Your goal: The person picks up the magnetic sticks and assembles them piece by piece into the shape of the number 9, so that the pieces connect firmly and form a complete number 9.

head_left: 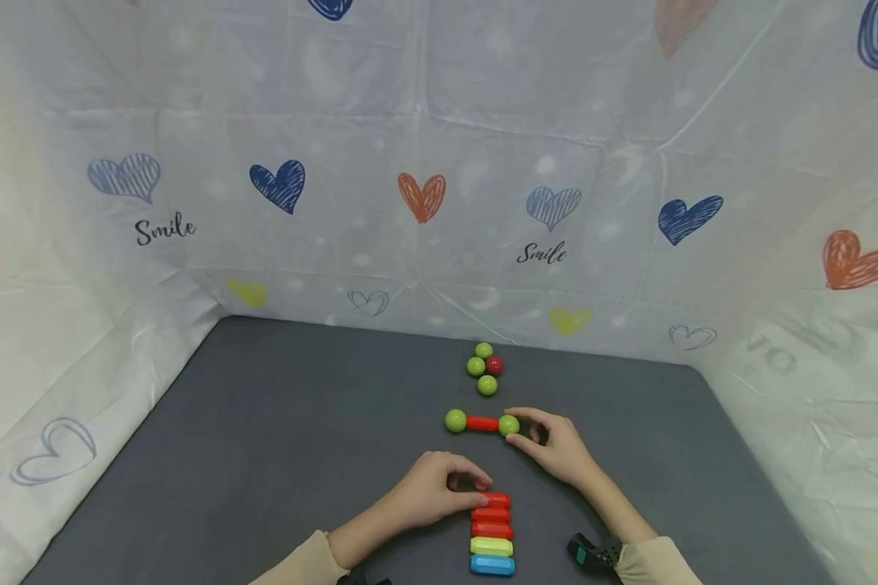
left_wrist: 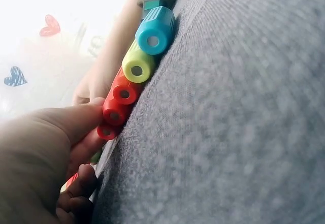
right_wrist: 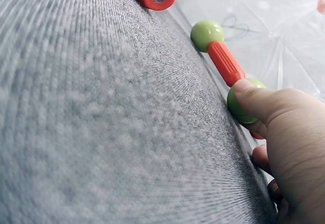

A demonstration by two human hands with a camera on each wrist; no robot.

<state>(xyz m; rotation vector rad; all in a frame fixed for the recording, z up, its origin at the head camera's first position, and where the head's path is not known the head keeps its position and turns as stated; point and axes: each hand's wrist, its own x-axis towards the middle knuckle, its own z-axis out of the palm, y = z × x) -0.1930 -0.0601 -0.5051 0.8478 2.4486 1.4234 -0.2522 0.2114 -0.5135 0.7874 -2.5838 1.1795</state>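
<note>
My left hand (head_left: 432, 491) pinches the farthest red magnetic rod (head_left: 497, 500) between thumb and finger. That rod tops a row with two more red rods (head_left: 492, 530), a yellow rod (head_left: 492, 547) and a blue rod (head_left: 493, 565) nearest me. In the left wrist view the blue rod (left_wrist: 154, 31) and the others show metal discs in their ends. My right hand (head_left: 562, 451) pinches a green ball (head_left: 508, 425) with thumb and finger. This ball sits at the right end of a red rod (head_left: 482, 423), with another green ball (head_left: 455, 420) at its left end.
Behind the joined piece lie three green balls (head_left: 487, 385) and a red ball (head_left: 494, 365), close together. All rest on a dark grey table (head_left: 300, 431). A white sheet with printed hearts (head_left: 421, 197) hangs at the back and sides.
</note>
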